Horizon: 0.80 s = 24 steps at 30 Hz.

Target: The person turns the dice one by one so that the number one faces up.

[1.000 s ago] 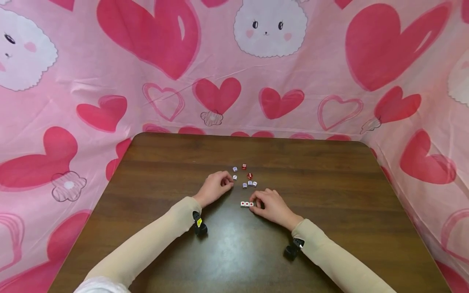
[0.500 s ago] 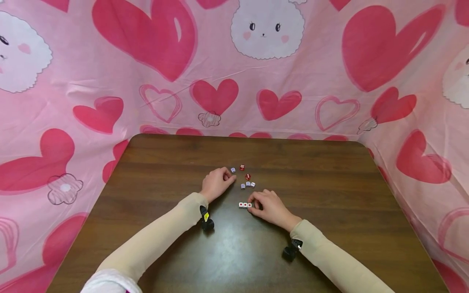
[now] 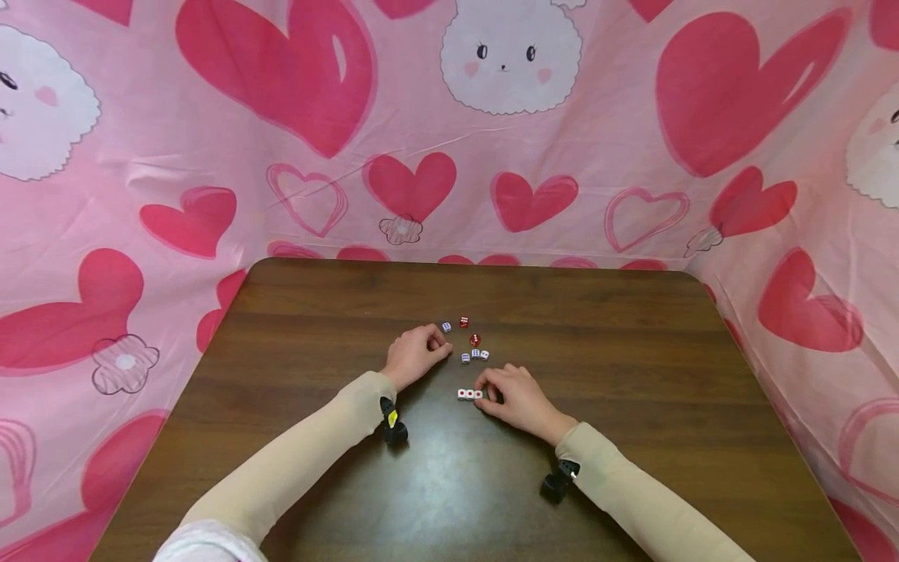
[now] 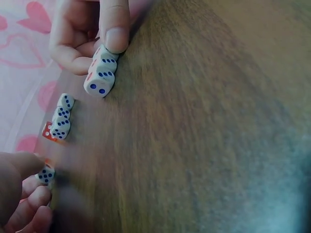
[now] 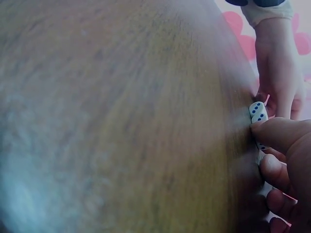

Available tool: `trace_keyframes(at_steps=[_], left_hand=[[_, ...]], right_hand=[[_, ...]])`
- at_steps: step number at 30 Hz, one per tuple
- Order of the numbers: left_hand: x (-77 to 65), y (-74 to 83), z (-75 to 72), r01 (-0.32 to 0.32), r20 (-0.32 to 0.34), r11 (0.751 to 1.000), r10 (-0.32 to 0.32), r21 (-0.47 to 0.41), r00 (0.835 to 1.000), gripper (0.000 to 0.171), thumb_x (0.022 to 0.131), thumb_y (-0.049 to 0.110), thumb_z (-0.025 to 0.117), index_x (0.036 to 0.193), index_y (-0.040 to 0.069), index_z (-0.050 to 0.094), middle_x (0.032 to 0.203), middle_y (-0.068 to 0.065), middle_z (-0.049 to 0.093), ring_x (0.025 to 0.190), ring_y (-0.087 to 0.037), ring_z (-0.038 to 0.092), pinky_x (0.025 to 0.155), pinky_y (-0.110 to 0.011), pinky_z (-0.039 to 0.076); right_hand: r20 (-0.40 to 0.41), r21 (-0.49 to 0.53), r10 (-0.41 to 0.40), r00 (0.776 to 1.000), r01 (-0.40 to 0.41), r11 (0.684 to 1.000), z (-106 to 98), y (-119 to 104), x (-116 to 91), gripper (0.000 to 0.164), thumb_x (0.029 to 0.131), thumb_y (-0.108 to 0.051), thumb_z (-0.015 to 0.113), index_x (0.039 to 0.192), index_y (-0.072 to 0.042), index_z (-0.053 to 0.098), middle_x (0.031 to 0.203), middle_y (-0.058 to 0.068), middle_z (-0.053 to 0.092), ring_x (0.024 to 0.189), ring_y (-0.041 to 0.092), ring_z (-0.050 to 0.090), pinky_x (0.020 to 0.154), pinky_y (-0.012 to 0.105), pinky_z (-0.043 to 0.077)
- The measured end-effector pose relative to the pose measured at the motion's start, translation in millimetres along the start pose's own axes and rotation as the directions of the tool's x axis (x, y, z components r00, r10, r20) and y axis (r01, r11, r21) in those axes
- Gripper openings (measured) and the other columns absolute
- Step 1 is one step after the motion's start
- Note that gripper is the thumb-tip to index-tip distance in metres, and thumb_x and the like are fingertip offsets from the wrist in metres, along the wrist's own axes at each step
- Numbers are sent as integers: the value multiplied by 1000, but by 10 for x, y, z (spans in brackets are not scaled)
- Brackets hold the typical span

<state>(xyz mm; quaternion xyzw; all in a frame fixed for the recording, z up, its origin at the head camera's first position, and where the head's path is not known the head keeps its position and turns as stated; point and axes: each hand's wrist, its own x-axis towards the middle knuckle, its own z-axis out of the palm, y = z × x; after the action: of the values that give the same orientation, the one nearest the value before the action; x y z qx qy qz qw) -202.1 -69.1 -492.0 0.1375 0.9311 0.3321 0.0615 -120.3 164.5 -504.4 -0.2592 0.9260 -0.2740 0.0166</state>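
My left hand (image 3: 416,357) is at the table's middle, thumb and fingers pinching a white die (image 4: 46,174) with blue pips; the head view hides this die behind the fingers. My right hand (image 3: 521,396) pinches the right end of a row of three white dice (image 3: 461,394), red pips facing up. In the left wrist view, that row (image 4: 100,82) sits under the right thumb, its blue-pipped sides showing. Between the hands and farther back lie three white dice (image 3: 475,353) close together. A red die (image 3: 475,340) is just behind them.
Farther back on the brown wooden table (image 3: 597,328) lie another red die (image 3: 464,321) and a white die (image 3: 446,327) with blue pips, close to the left fingers. Pink heart-printed cloth (image 3: 477,133) surrounds the table's back and sides.
My left hand has moved slightly right onto the white die that lay beside its fingertips, and now pinches it. The right hand keeps its hold on the row's end.
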Motion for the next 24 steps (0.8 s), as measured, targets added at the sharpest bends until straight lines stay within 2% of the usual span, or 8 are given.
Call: trace_keyframes(at_steps=[8,16,24], left_hand=[[-21,-45,10,-32,45,999,31,24,998,18,92,33,81,98,20,70,88,5,62,77,-14,56,70,-34,42],[-28,-58,-16,-78,70,997,78,-1,995,12,97,32,73,100,20,72,86,6,65,77,-11,58,71,-35,45],[-6,-106,-56,-96,116,995,97,-17,989,14,93,27,79,99,18,70,88,5,64,80,-11,58,74,-34,44]], right_hand=[[-6,-5,6,1000,-6,1000,0,-4,-3,18,92,-28,81,101,-22,68,73,-19,48,73,6,41,78,33,34],[-2,-3,8,1000,-8,1000,18,-3,-18,17,92,-28,80,102,-21,68,73,-18,49,73,7,40,77,33,32],[-25,-16,-2,1000,2,1000,31,8,-5,19,91,-29,81,101,-22,67,73,-19,48,72,6,39,77,33,33]])
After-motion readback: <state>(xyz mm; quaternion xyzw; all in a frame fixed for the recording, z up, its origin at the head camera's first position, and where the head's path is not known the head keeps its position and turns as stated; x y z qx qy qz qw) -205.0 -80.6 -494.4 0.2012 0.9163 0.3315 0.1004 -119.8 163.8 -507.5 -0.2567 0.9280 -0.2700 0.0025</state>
